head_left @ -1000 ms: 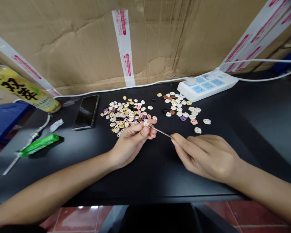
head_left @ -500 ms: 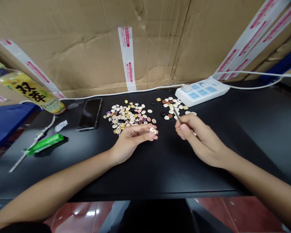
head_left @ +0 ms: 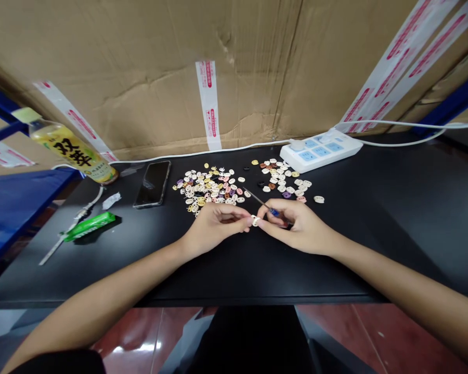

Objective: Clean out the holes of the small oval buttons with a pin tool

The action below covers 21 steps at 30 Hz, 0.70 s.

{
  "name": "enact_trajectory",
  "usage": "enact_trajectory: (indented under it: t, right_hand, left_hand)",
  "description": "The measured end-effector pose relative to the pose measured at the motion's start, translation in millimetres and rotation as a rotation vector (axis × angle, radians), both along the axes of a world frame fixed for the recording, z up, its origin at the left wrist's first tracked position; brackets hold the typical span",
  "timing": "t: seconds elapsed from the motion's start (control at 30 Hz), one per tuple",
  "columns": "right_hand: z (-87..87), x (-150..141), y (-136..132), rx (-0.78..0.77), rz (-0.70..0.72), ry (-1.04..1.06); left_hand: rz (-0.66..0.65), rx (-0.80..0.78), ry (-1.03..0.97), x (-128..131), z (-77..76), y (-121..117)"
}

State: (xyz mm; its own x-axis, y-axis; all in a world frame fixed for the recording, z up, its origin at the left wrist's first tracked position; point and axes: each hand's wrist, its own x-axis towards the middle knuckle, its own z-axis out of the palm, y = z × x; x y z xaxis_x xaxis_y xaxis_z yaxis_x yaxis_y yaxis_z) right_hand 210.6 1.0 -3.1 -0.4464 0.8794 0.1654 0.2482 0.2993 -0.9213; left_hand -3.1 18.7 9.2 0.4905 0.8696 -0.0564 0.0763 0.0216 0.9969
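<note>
Between the thumb and fingers of my left hand (head_left: 213,228) is a small cream oval piece with two holes (head_left: 255,221), like a cord stopper. The thumb and a fingertip of my right hand (head_left: 302,227) meet the same piece from the other side. That hand also grips a small screwdriver (head_left: 273,212) with a blue handle, its thin metal shaft slanting up and left, clear of the piece. Beyond my left hand lies a loose pile of similar oval pieces (head_left: 206,188), in cream, yellow, pink, purple, brown and black. A smaller group of them (head_left: 282,174) lies beyond my right hand.
A white power strip (head_left: 320,150) with its cable stands at the back right against cardboard (head_left: 156,104). To the left are a phone (head_left: 153,184), a leaning drink bottle (head_left: 76,153), a green wrapped packet (head_left: 89,226), a crumpled scrap (head_left: 111,200) and a pale strap (head_left: 62,239).
My right hand has come left and down to the cream piece, and its fingertips now touch it. The screwdriver's tilt has changed, and its blue handle now shows. The camera view has shifted slightly.
</note>
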Motion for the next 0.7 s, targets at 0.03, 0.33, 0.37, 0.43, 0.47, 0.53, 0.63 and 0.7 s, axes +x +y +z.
enact_trajectory:
  t: [0.03,0.33,0.37,0.43,0.47,0.53,0.63,0.7]
  right_hand:
    - [0.0,0,0,0.002,-0.005,0.008]
    - [2.3,3,4,-0.054,-0.041,0.025]
    - [2.0,3,5,-0.052,-0.044,0.017]
    - [0.6,4,6,-0.034,-0.059,-0.005]
    - [-0.4,5,7,-0.02,-0.074,-0.021]
    - [-2.8,6,9,0.009,-0.11,-0.065]
    - [-5.5,5,13,0.035,-0.149,-0.161]
    - [-6.2,4,16,0.049,-0.157,-0.225]
  left_hand:
    - [0.014,0.021,0.005,-1,1.7,0]
    - [0.033,0.033,0.011,-8,2.6,6]
    - [0.016,0.033,0.017,-9,2.7,7]
    - [-0.018,0.054,0.051,-12,5.0,11]
    - [-0.03,0.077,0.079,-14,7.3,13]
    - [-0.06,0.139,0.169,-22,13.1,19]
    - [-0.116,0.242,0.36,-37,21.1,30]
    - [-0.147,0.289,0.477,-45,23.7,34]
